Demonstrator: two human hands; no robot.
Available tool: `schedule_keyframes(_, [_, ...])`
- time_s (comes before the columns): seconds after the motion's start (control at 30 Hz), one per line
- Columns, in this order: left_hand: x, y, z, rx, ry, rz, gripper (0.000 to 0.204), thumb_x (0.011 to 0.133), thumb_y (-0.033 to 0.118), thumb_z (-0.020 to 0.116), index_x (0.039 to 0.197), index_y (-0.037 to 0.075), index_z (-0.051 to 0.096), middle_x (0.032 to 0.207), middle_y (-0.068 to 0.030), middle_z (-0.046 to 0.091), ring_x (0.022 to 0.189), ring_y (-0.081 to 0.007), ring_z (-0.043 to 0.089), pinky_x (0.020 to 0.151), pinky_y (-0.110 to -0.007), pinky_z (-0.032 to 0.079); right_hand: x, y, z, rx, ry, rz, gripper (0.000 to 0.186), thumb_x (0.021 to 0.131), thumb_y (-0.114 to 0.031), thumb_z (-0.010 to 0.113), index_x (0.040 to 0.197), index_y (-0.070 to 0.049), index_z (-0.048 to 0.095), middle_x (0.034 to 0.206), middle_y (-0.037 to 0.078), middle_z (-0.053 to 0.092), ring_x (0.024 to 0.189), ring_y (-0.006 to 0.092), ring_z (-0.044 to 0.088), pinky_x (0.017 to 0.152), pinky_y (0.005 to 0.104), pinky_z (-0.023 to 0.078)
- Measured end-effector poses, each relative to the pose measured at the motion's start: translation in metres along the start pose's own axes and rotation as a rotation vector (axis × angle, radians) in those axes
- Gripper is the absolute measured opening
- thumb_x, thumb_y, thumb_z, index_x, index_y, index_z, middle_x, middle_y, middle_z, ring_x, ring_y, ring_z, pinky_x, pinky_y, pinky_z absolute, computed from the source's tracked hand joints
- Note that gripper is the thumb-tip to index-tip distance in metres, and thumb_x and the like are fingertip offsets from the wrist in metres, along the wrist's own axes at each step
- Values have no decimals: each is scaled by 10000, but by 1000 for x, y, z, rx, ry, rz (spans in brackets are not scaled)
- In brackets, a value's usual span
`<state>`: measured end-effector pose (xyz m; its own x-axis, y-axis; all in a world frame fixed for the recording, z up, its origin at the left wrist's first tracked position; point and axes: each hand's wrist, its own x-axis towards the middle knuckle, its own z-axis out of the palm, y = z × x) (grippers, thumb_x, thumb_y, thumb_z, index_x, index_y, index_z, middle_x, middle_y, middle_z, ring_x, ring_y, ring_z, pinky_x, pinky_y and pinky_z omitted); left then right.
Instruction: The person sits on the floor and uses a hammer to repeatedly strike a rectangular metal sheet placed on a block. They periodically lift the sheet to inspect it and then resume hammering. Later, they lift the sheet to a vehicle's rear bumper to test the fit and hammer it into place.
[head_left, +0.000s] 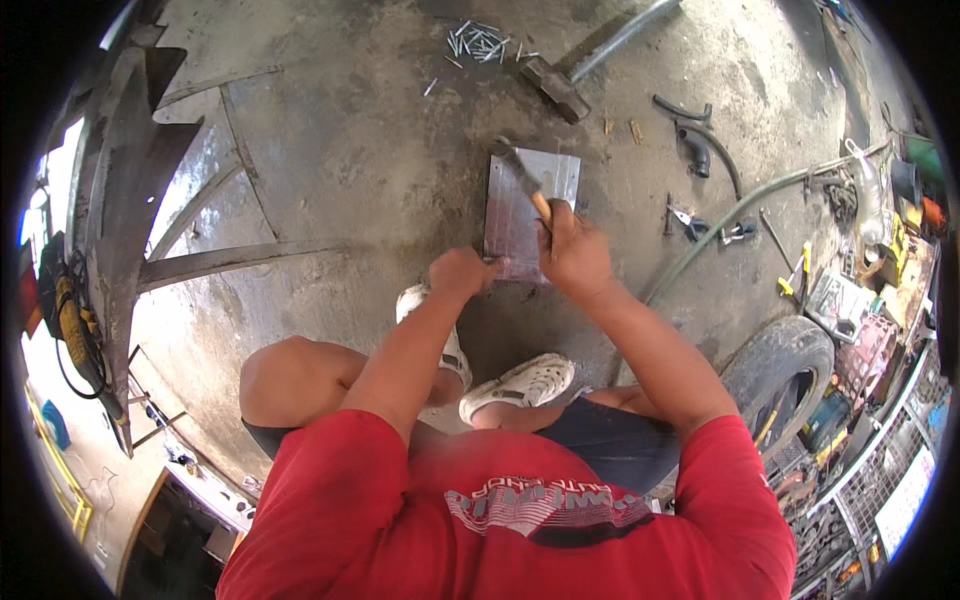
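My right hand [577,252] is wrapped round the wooden handle of a hammer [528,182]. The hammer's dark head is raised over the far left corner of a flat grey metal plate [560,180] on the floor. My left hand [462,273] is closed at the plate's near left edge, its fingertips pinched together over the metal. Whatever those fingers hold, if anything, is too small to make out. Small holes show near the plate's corners.
Beyond the plate lie a sledgehammer [557,90] and a pile of nails [478,43]. To the right are black rubber hoses [695,150], a green hose [735,218], pliers [692,222] and a tire [775,365]. A metal frame [215,262] stands at left.
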<state>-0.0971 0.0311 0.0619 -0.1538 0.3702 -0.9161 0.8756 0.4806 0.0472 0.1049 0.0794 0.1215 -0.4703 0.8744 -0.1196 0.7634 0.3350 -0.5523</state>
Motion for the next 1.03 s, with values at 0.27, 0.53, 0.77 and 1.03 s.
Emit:
schedule_keyframes(0.27, [7,-1,-1,-108,44,-4,934,783,825,757,1211,-5,762,1249,-219,764,1177,-381,739,979,-482,592,11,10,7,-102,-192,193,167,1018,-161,579,1133,-44,548,916,211,738,826,437,729,697,551,578])
schedule_keyframes(0.53, [23,-7,25,-221,145,-45,921,706,818,829,1044,-39,789,1126,-221,792,1081,-385,770,921,-476,607,25,16,19,-209,-306,314,197,1044,-174,532,1186,-37,534,902,200,747,818,440,738,695,562,579])
schedule_keyframes(0.77, [51,8,16,-547,116,-120,972,648,819,871,951,-100,779,1046,-263,788,1041,-380,778,880,-481,606,19,43,26,-264,-348,295,234,1044,-212,547,1190,-31,521,925,226,754,827,442,749,685,542,593])
schedule_keyframes(1.03, [45,18,-2,-692,127,-167,941,676,649,956,1191,-108,741,1220,-284,756,1129,-383,759,934,-467,603,14,57,53,-339,-349,216,492,947,-198,727,1338,-49,469,965,164,778,867,424,773,730,544,615])
